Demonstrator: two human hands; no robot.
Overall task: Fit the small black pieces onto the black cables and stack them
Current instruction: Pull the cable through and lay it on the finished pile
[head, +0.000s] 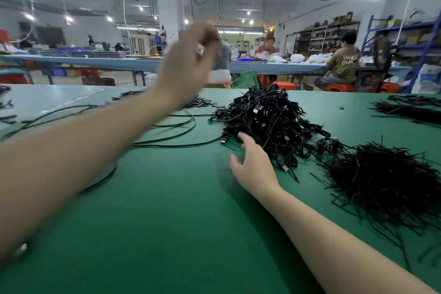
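Item: cable fitting, green bench (167,210)
We are raising our left hand (188,64), blurred, grip untellable; our right hand (253,162), fingers loosely spread, is touching the tangled black cables (267,117); small black pieces (200,102) are lying behind

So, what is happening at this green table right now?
A person is working with black cables on the green table. The right hand reaches with relaxed fingers to the near edge of the tangled cable heap. The left hand is raised and blurred, so what it holds is unclear. Small black pieces lie beyond it, loose cables beneath.
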